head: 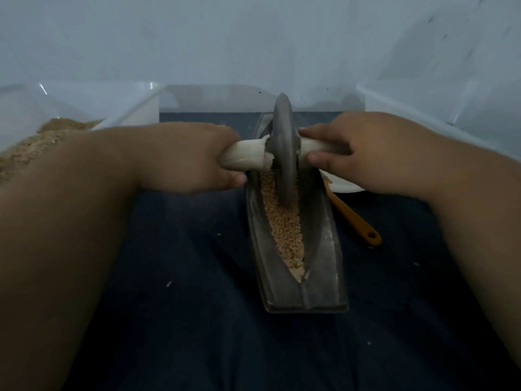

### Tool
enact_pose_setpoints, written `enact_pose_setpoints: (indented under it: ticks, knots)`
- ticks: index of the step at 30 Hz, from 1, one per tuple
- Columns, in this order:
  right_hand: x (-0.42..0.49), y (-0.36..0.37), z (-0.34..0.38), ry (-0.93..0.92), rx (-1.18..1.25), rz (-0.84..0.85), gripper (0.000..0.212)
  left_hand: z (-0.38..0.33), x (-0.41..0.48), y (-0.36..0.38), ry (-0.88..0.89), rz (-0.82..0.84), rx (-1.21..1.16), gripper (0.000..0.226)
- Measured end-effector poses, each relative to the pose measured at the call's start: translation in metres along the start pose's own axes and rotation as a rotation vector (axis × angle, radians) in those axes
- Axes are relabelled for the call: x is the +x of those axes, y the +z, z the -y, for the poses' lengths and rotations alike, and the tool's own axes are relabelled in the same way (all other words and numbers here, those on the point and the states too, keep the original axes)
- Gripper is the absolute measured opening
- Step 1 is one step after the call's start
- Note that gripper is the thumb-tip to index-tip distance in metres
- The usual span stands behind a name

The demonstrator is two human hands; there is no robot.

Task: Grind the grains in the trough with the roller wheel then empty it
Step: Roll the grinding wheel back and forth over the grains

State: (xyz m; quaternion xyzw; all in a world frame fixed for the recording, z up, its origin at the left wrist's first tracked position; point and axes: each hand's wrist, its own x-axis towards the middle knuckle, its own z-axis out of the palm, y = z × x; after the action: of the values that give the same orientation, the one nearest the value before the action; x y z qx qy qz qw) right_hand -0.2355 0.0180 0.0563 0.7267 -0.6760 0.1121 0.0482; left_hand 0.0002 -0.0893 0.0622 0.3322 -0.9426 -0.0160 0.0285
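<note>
**Holding the roller wheel upright in the trough**

Nearest the camera, two bare forearms enter from the lower corners, cut off by the frame edges. Between them lies a dark blue cloth with a few stray pale specks on it. On the cloth stands the long grey trough, its narrow end pointing toward the person. Pale grains fill its groove from the near tip up to the wheel.

The roller wheel stands on edge in the farther half of the groove, its lower rim sunk in the grains and hiding what lies behind. The left grip is curled round the white handle on its side. The right grip pinches the opposite handle between thumb and fingers, covering most of it.

Just right of the trough lies an orange-handled tool, its working end hidden under the right hand, beside a white dish of which only a sliver shows. Far left, a clear bin holds brown meal, blurred and partly cut off.
</note>
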Motion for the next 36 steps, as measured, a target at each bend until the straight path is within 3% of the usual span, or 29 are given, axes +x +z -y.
enact_pose_setpoints:
  ticks: [5,8,10,13,20,23,29,32,36]
  knots:
    - [-0.021,-0.034,0.009,-0.122,0.074,0.199,0.063,-0.010,-0.027,-0.030,0.043,0.274,-0.029,0.041]
    - [-0.027,-0.044,0.014,-0.162,0.114,0.251,0.032,-0.013,-0.035,-0.037,0.098,0.382,-0.075,0.045]
    - [-0.027,-0.044,0.013,-0.156,0.126,0.270,0.031,-0.012,-0.033,-0.036,0.092,0.414,-0.133,0.035]
    - [-0.018,-0.033,0.008,-0.099,0.120,0.253,0.039,0.000,-0.020,-0.025,0.036,0.289,-0.117,0.032]
    - [0.012,0.019,-0.009,-0.010,-0.016,-0.117,0.059,0.011,0.019,0.023,-0.010,-0.253,0.038,0.015]
    - [0.014,0.022,-0.012,-0.006,-0.012,-0.158,0.059,0.014,0.020,0.025,0.005,-0.286,0.055,0.020]
    - [0.008,0.016,-0.010,-0.008,0.006,-0.112,0.059,0.005,0.011,0.014,-0.052,-0.159,0.093,0.036]
    - [-0.001,-0.002,-0.006,-0.022,0.059,0.050,0.057,-0.003,-0.002,-0.001,-0.046,0.022,0.097,0.049]
    - [-0.020,-0.035,0.005,-0.107,0.162,0.267,0.050,-0.010,-0.021,-0.023,-0.017,0.300,-0.101,0.066]
